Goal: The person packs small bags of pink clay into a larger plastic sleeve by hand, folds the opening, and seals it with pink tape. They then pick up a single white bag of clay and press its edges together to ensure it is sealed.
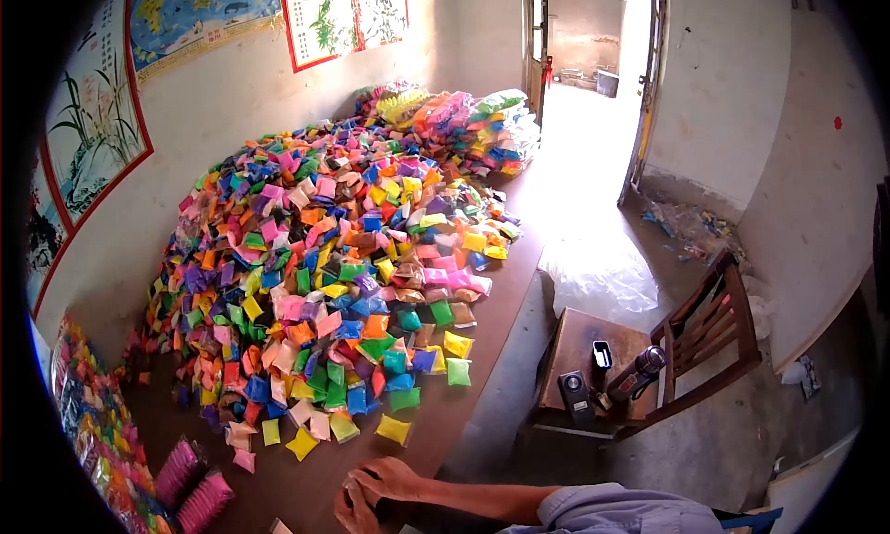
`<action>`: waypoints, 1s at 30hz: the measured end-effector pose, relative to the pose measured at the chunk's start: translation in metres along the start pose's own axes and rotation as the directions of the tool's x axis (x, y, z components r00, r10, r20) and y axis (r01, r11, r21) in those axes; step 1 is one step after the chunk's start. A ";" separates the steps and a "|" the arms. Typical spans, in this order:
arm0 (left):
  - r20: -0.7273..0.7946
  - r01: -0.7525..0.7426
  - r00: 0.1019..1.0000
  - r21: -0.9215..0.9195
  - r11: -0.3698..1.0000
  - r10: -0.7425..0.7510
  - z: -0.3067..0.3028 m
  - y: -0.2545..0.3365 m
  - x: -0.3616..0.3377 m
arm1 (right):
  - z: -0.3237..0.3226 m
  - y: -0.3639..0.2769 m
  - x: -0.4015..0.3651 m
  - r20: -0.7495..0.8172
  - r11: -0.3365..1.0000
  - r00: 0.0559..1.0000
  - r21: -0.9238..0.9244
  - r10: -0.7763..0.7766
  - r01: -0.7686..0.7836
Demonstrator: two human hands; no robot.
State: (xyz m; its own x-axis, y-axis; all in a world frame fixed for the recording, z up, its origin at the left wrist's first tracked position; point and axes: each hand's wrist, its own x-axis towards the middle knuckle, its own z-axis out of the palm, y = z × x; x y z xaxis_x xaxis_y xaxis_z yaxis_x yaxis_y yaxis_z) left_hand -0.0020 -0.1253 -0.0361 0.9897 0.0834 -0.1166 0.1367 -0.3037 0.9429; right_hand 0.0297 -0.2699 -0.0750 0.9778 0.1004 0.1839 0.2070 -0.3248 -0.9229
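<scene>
At the bottom edge my right hand (pixel 389 478) comes in from the right, with its fingers curled. Against it is my left hand (pixel 352 511), fingers bent and partly cut off by the frame. The hands touch each other; whatever lies between the fingers is hidden or too small to name. Just beyond them a yellow packet (pixel 394 429) lies on the brown surface (pixel 454 386). Past it spreads a large heap of small, colourful, pillow-shaped packets (pixel 315 293). Two pink bundles (pixel 204 502) in clear wrap lie to the left of my hands.
Large clear bags of packets (pixel 473 126) sit behind the heap. More wrapped packets (pixel 93 432) stand at the left edge. To the right, a small wooden table (pixel 575 339) holds a flask (pixel 638 372) and a black device (pixel 576 395), beside a wooden chair (pixel 709 325).
</scene>
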 end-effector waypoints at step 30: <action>0.042 0.028 0.998 0.341 0.940 -0.045 0.007 -0.035 0.015 | -0.002 -0.011 -0.003 -0.099 0.977 0.991 0.204 0.085 -0.063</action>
State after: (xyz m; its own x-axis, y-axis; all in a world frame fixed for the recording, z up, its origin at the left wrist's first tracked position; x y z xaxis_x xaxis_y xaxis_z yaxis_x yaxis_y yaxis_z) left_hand 0.0081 -0.1199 -0.0727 0.9835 0.0571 -0.1714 0.1705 -0.6068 0.7764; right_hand 0.0242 -0.2690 -0.0650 0.9902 -0.0212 0.1378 0.1339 -0.1322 -0.9821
